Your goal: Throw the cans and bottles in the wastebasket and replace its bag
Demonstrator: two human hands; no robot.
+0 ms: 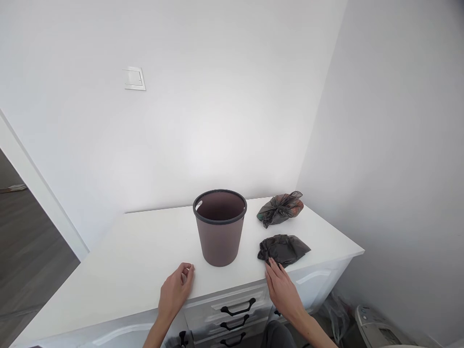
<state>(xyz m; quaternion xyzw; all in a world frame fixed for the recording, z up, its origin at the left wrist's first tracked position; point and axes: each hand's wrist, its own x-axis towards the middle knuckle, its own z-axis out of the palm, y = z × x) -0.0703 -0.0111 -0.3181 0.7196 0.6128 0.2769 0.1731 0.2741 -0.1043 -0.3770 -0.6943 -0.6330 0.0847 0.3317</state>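
A brown bin (221,241) with a dark rim stands upright on the white cabinet top (145,256). To its right lies a crumpled black plastic bag (284,249); the fingertips of my right hand (284,292), stretched out flat, touch its near edge. Behind that bag sits a knotted dark bag (281,209) with reddish and green contents showing through. My left hand (176,287) rests at the front edge, left of the bin, its fingers curled with thumb and fingertips together; nothing shows in them.
Black-handled drawers (237,309) are below the top's front edge. A light switch (134,79) is on the wall behind. On the lower right are a grey appliance (380,328) and a clear plastic bag (335,314). A doorway opens at the left.
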